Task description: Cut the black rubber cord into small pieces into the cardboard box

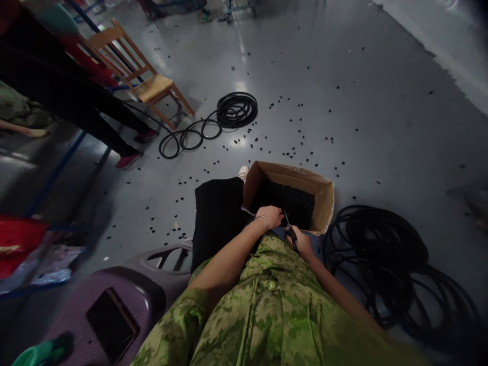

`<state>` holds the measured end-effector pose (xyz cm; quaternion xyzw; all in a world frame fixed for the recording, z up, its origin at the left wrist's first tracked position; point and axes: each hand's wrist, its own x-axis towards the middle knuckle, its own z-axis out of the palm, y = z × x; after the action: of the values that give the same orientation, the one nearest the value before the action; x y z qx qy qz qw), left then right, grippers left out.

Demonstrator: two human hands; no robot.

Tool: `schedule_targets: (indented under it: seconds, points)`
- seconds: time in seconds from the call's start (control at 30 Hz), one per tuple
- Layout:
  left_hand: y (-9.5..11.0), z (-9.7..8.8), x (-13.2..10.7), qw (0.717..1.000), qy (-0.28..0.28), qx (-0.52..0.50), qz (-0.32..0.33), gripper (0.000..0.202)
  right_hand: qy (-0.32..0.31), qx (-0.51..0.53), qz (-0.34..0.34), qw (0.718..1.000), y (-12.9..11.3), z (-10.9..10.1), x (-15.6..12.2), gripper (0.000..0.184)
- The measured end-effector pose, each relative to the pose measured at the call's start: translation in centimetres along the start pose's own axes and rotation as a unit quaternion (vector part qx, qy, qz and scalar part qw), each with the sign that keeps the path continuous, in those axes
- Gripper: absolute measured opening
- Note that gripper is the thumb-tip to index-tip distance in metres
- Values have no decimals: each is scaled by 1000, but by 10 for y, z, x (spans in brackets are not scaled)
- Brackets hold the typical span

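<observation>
A cardboard box (324, 195) filled with small black pieces stands on the floor in front of my lap. My left hand (270, 214), with a thin bracelet on the wrist, is curled shut over the box's near edge; what it pinches is too small to name. My right hand (301, 240) is closed round the handles of black scissors (290, 227), whose blades point up toward my left hand. A large coil of black tubing (385, 259) lies on the floor just right of me.
Small black pieces are scattered over the grey floor (343, 91). A second black coil (229, 114) lies further off, beside a wooden chair (141, 71). Another person's dark-clad legs (87, 109) stand at left. A purple plastic stool (125, 290) holding a phone (111, 322) sits at my left.
</observation>
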<state>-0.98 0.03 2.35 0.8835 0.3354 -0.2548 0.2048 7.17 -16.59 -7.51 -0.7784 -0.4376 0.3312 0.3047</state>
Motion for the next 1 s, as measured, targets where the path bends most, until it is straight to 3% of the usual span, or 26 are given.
schedule_targets:
  seconds: [0.57, 0.8, 0.9, 1.0]
  points:
    - [-4, 0, 3, 997, -57, -42, 20, 45, -66, -196, 9, 978, -14, -9, 1, 36]
    - [-7, 4, 7, 997, -57, -50, 17, 65, -95, -252, 24, 963, -30, -15, 1, 37]
    - [-6, 6, 8, 998, -48, -35, -7, 61, -99, -256, 24, 961, -33, -17, 3, 35]
    - [-4, 6, 8, 998, -45, -32, -18, 58, -84, -194, 21, 977, -29, -16, 4, 35]
